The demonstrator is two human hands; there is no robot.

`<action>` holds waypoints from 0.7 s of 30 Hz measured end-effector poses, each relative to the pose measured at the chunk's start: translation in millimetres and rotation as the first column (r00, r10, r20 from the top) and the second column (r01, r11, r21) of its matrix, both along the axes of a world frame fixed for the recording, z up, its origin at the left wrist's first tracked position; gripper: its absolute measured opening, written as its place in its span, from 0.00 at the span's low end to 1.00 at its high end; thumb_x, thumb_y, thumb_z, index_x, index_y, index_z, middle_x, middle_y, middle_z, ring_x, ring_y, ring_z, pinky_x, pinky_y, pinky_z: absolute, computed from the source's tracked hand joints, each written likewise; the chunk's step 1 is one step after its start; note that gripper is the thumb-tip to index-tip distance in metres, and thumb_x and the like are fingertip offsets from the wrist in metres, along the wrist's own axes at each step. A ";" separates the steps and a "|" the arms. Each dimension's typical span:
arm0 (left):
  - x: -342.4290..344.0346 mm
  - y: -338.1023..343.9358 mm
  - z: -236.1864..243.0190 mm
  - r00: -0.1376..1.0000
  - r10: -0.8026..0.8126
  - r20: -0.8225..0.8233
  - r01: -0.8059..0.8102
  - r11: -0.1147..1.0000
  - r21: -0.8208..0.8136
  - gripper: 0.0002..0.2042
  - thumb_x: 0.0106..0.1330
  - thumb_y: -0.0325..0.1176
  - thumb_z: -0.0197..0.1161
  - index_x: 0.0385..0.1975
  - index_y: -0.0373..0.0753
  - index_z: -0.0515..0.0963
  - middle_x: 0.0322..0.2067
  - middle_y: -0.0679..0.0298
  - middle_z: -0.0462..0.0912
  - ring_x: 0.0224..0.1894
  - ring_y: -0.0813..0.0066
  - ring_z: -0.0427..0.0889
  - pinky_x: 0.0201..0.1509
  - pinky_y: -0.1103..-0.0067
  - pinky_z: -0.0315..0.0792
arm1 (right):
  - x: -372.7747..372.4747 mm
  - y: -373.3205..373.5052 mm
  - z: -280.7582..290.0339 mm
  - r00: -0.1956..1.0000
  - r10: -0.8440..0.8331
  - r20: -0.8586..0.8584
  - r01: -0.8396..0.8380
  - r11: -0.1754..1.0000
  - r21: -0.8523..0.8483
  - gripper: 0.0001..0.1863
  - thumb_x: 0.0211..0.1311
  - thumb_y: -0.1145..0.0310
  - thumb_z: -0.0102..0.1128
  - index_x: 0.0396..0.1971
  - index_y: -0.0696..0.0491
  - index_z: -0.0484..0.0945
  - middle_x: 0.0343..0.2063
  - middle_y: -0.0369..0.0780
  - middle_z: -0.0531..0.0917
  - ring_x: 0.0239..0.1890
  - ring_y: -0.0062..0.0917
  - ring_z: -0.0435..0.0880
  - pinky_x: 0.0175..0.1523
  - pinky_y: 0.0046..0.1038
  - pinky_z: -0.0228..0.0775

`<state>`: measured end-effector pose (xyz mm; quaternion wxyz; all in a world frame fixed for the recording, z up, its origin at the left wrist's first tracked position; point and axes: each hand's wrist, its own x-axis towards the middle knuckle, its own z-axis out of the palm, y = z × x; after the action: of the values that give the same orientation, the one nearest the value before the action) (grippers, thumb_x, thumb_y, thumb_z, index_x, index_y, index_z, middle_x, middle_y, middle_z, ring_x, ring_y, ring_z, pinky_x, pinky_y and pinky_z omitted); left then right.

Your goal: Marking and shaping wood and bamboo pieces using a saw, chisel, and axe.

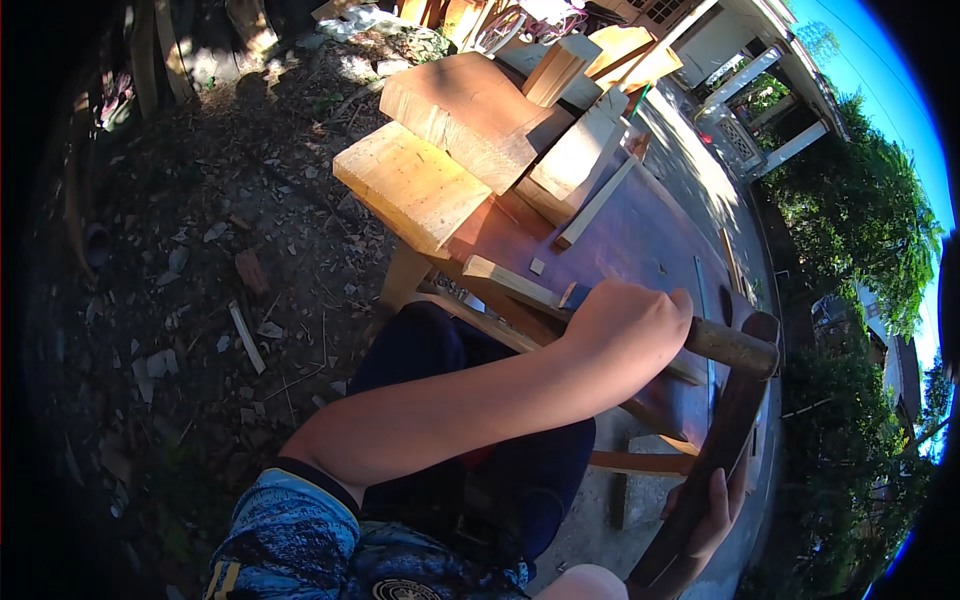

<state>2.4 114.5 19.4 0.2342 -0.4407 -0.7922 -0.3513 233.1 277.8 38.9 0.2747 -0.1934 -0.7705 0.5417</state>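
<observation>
My left hand (640, 322) is wrapped round the wooden handle of a chisel (735, 348), which lies nearly level. The short metal blade points left, at the end of a pale wood strip (512, 284) along the bench's near edge; whether it touches the wood I cannot tell. At lower right my right hand (715, 520) grips a long, dark wooden club (715, 460). Its upper end is right by the butt of the chisel handle. A small pale wood chip (537, 267) rests on the bench top just beyond the strip.
Thick sawn wood blocks (465, 105) are stacked on the far left of the reddish-brown bench (660, 225). A narrow batten (600, 205) lies beside them. Wood scraps (247, 338) and leaves litter the dirt ground on the left. My knees are under the bench edge.
</observation>
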 end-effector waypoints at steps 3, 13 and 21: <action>6.0 4.2 1.2 0.999 -0.018 -0.030 0.018 1.000 -0.018 0.09 0.55 0.26 0.68 0.31 0.37 0.73 0.15 0.63 0.80 0.21 0.65 0.87 0.23 0.73 0.77 | -1.2 -1.2 -3.6 0.994 0.001 -0.108 -0.031 0.960 -0.277 0.37 0.75 0.63 0.49 0.79 0.53 0.49 0.35 0.51 0.79 0.13 0.31 0.78 0.14 0.28 0.72; 13.7 6.6 0.3 0.994 -0.106 0.014 0.106 0.992 -0.074 0.13 0.64 0.39 0.69 0.34 0.36 0.76 0.24 0.61 0.83 0.30 0.67 0.88 0.32 0.73 0.79 | -30.3 -12.1 -12.6 0.986 0.148 -0.072 -0.164 0.930 -0.329 0.37 0.73 0.61 0.48 0.77 0.55 0.50 0.33 0.51 0.80 0.13 0.32 0.77 0.14 0.28 0.70; 12.6 15.1 -0.3 0.991 -0.072 0.110 0.075 0.997 -0.020 0.24 0.65 0.54 0.69 0.35 0.33 0.82 0.31 0.58 0.83 0.35 0.60 0.87 0.37 0.69 0.80 | -32.7 -23.0 -5.0 0.993 0.089 -0.080 -0.114 0.908 -0.403 0.33 0.74 0.63 0.47 0.75 0.56 0.53 0.33 0.52 0.80 0.12 0.31 0.77 0.14 0.28 0.70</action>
<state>15.0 129.6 19.2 0.1721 -0.4525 -0.7913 -0.3736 200.4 254.9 33.9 0.2229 -0.1895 -0.6415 0.7092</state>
